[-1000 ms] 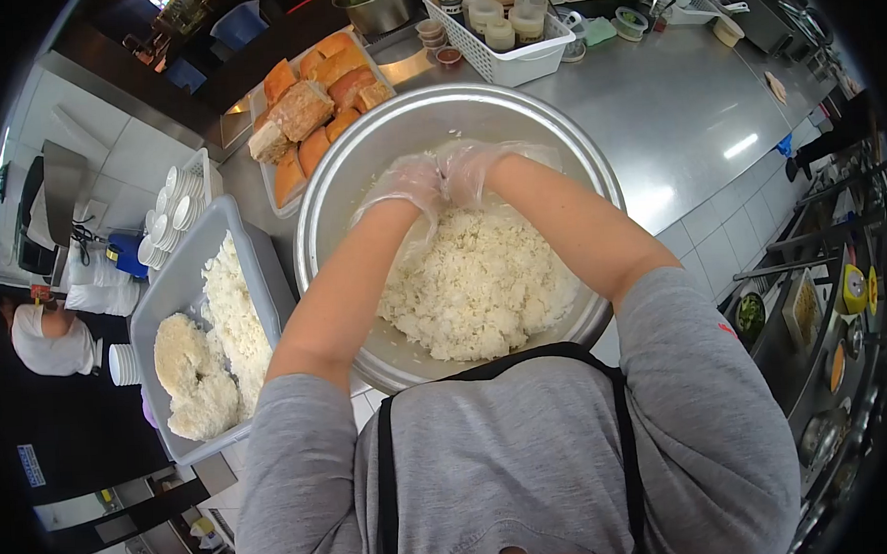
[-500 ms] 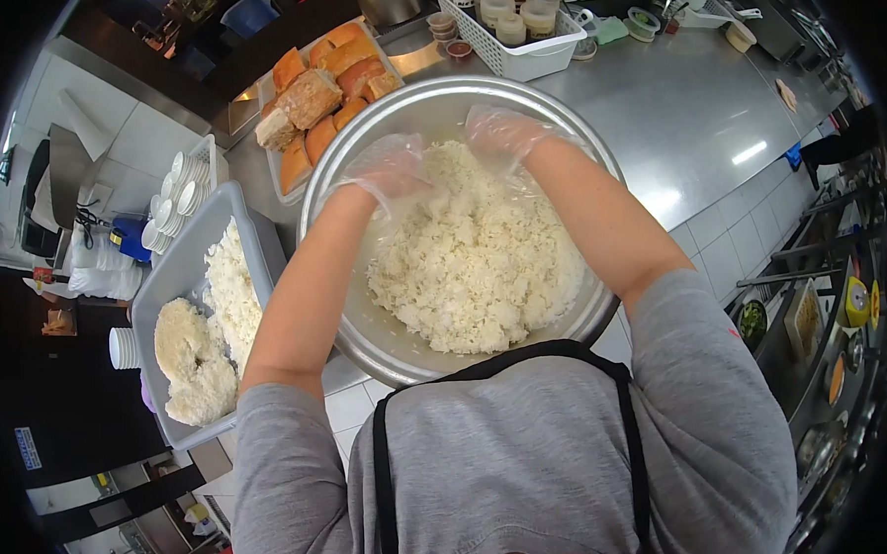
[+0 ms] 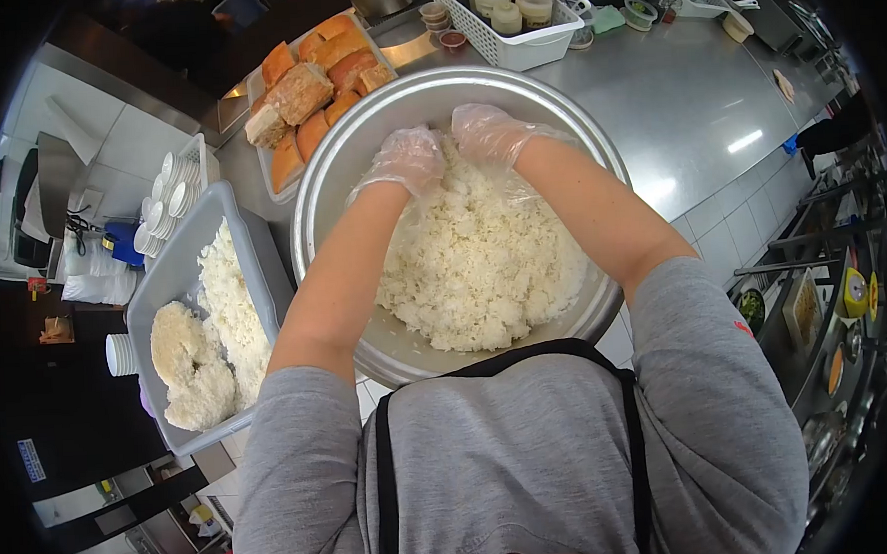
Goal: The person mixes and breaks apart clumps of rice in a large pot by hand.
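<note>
A large round metal bowl (image 3: 311, 199) in front of me holds a mound of white cooked rice (image 3: 482, 260). Both my hands wear clear plastic gloves and press into the rice at the bowl's far side. My left hand (image 3: 414, 161) has its fingers curled down into the rice, the tips hidden. Close beside it, my right hand (image 3: 487, 136) is bent over the far edge of the mound, its fingers closed on rice and its fingertips also out of sight. A narrow gap separates the two hands.
Left of the bowl stands a grey tub (image 3: 256, 255) with more rice clumps (image 3: 195, 362). Behind are a tray of browned bread-like blocks (image 3: 302, 90) and a white basket of jars (image 3: 513, 46). Stacked white cups (image 3: 168, 205) sit at left; a steel counter (image 3: 673, 99) extends right.
My left hand has moved right and slightly inward along the rice. My right hand has shifted a little left, so the hands are closer together.
</note>
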The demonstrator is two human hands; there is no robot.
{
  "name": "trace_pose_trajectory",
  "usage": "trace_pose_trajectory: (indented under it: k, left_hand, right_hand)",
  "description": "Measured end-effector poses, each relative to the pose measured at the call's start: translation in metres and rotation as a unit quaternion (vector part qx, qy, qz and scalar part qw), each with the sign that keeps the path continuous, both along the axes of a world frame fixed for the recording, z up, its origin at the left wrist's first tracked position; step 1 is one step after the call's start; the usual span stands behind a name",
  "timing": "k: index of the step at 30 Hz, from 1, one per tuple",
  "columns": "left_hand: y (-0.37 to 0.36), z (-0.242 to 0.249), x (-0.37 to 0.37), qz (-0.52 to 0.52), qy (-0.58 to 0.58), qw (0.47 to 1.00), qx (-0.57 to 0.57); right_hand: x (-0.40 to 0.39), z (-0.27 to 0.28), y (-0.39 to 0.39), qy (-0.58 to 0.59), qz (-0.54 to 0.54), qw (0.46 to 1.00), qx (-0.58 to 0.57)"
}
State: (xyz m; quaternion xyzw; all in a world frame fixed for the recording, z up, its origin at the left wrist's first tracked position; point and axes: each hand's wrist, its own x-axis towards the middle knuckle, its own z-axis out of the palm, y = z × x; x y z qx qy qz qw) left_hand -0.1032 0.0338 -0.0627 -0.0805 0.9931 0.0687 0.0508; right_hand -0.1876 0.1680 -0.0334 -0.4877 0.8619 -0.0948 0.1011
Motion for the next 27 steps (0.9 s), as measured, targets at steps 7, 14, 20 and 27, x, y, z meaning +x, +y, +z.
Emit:
trace_pose_trajectory:
  k: [7, 14, 20, 27]
  left_hand:
    - [0.014, 0.022, 0.01, -0.015, -0.015, 1.0, -0.006]
    - [0.008, -0.001, 0.0, 0.067, -0.049, 0.996, 0.015]
    - [-0.011, -0.001, 0.022, -0.069, -0.041, 0.997, 0.009]
    - [0.018, 0.035, 0.048, -0.18, -0.26, 0.943, 0.1]
  right_hand:
    - [0.0, -0.009, -0.007, -0.003, -0.008, 1.0, 0.014]
    - [0.015, 0.008, -0.008, -0.014, 0.051, 0.994, 0.094]
    - [0.033, 0.006, -0.013, -0.056, 0.089, 0.983, 0.148]
    - [0.073, 0.058, 0.015, -0.088, 0.142, 0.929, 0.33]
